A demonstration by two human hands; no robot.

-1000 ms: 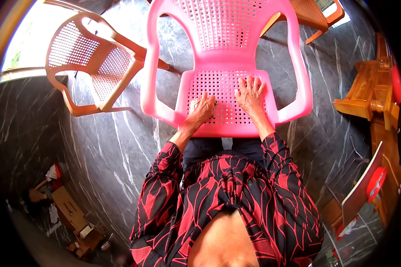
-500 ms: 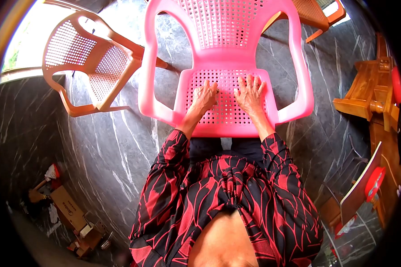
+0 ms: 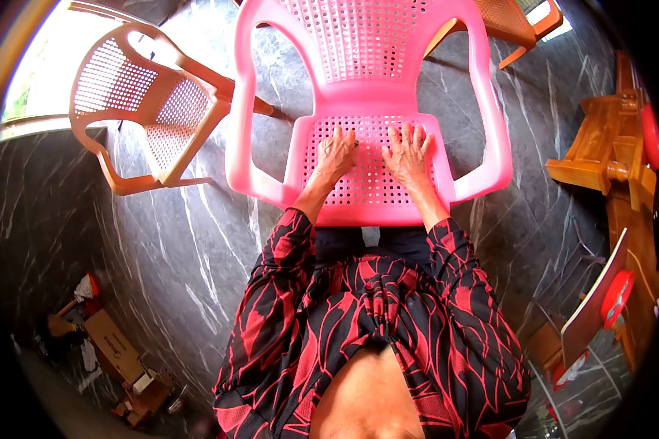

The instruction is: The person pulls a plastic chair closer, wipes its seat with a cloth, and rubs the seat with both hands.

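A pink plastic armchair with a perforated seat and back stands directly in front of me, facing me. On the left half of its seat rests my left hand, palm down, with its fingers slightly bent. My right hand lies palm down on the right half, its fingers spread. Neither hand holds anything that I can see. The undersides of both palms are hidden.
A brown plastic armchair stands to the left, and part of another brown chair shows at the upper right. Wooden furniture lines the right side. A cardboard box lies at the lower left on the dark marbled floor.
The view has shifted very slightly. Both hands stay on the pink seat, with the right hand's fingers only a little differently placed.
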